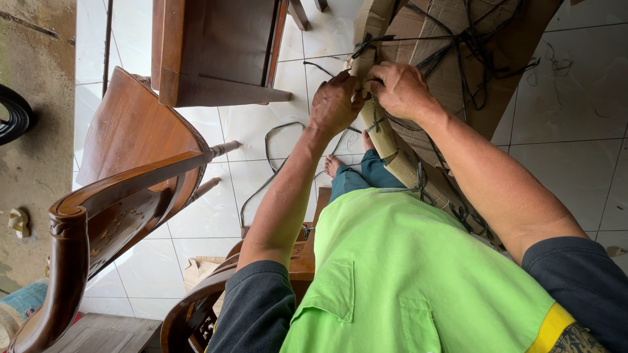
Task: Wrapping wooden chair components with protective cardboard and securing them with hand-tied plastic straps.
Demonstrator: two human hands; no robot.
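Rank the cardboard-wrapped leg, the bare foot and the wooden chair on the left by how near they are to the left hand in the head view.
From the left hand:
1. Cardboard-wrapped leg, touching it, just right of the hand.
2. Bare foot, on the tiles below the hand.
3. Wooden chair, farthest, off to the left.

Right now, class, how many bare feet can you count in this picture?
1. A bare foot rests on the white tiled floor, just below the left hand. A second foot may be hidden behind the cardboard-wrapped piece.
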